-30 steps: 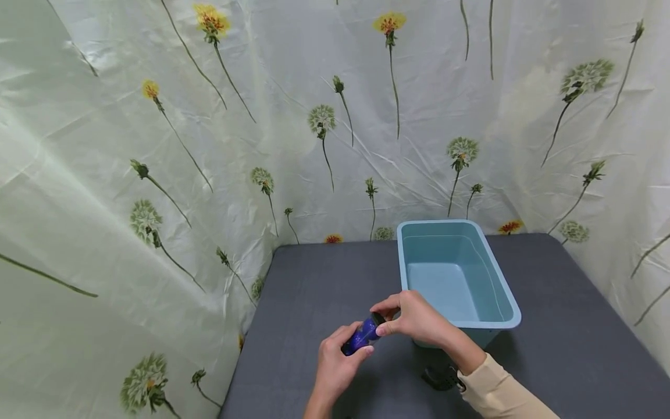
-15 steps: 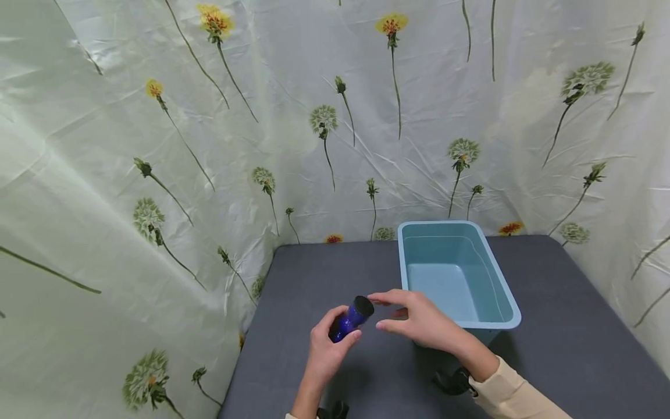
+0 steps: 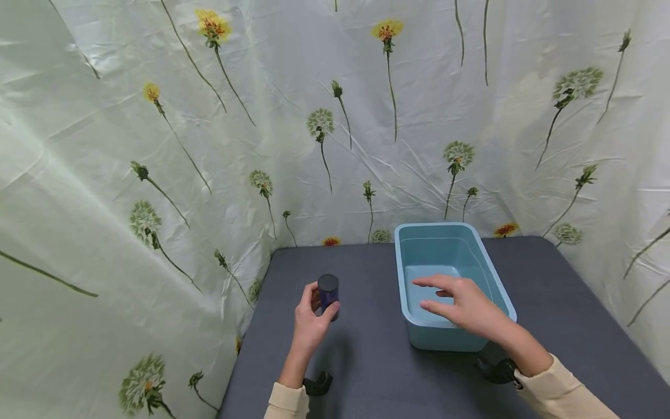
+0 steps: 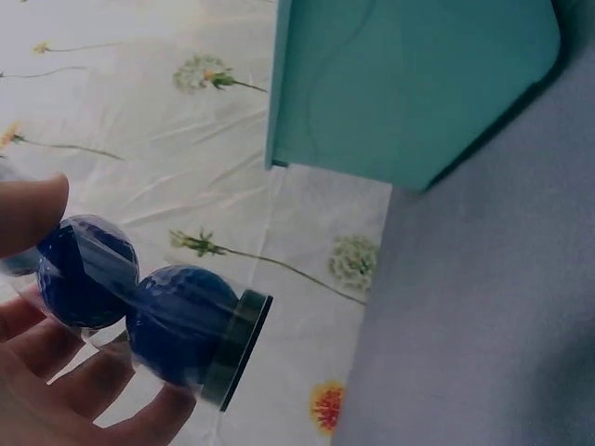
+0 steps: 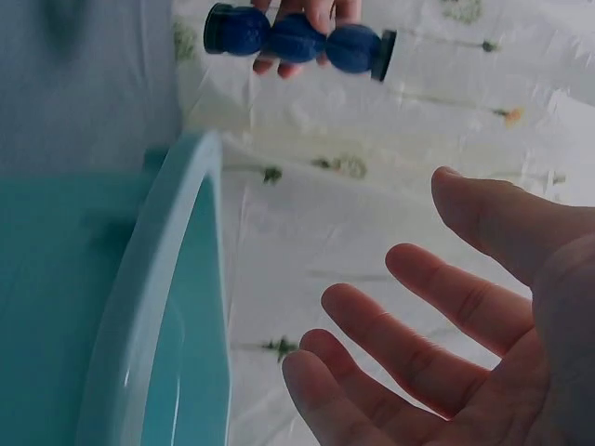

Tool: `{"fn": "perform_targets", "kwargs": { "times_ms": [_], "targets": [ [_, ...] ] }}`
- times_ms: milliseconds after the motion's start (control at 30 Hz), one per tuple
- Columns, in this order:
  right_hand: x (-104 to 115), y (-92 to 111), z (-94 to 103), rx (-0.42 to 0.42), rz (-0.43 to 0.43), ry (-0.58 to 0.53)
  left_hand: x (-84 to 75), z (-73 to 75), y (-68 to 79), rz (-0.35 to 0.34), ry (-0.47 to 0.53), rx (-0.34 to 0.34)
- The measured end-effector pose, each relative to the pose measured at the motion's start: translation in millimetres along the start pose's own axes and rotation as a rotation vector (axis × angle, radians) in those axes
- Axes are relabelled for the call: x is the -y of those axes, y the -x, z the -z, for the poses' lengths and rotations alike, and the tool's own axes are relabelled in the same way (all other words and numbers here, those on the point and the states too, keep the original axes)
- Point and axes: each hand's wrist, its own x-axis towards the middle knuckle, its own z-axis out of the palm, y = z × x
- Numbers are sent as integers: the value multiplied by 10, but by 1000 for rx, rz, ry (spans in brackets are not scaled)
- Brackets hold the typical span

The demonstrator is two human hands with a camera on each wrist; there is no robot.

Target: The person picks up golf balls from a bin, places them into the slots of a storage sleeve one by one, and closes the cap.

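Observation:
A clear tube of blue balls (image 3: pixel 328 290) stands nearly upright in my left hand (image 3: pixel 307 327), above the table. In the left wrist view the thumb and fingers curl round the tube (image 4: pixel 139 297), and two dimpled blue balls show behind its clear wall, next to a black cap (image 4: pixel 237 351). Three balls and a black cap at each end appear in the right wrist view of the tube (image 5: pixel 297 42). My right hand (image 3: pixel 466 305) holds nothing; its fingers are spread and relaxed over the near part of the light blue bin (image 3: pixel 445 337).
The bin, with nothing seen inside, rests on the dark grey table (image 3: pixel 361 372) at the right. Behind and to the left hangs a pale curtain (image 3: pixel 293 139) printed with dandelions. Black straps (image 3: pixel 494 371) sit on both wrists.
The right hand has let go of the tube's cap and moved right, over the bin. My left hand has carried the tube left and turned it more upright.

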Motion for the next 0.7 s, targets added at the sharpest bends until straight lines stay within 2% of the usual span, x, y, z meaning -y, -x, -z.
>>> {"fn": "perform_targets", "kwargs": {
  "times_ms": [133, 267, 467, 700],
  "targets": [
    [-127, 92, 121, -36, -15, 54, 141, 3, -83, 3, -4, 12],
    [-237, 202, 251, -75, -59, 104, 259, 22, -185, 35, -53, 11],
    [-366, 341, 390, -136, -127, 177, 456, 62, -354, 109, -118, -9],
    [-441, 429, 485, -191, -132, 242, 692, 81, -483, 152, -129, -60]
  ]
}}
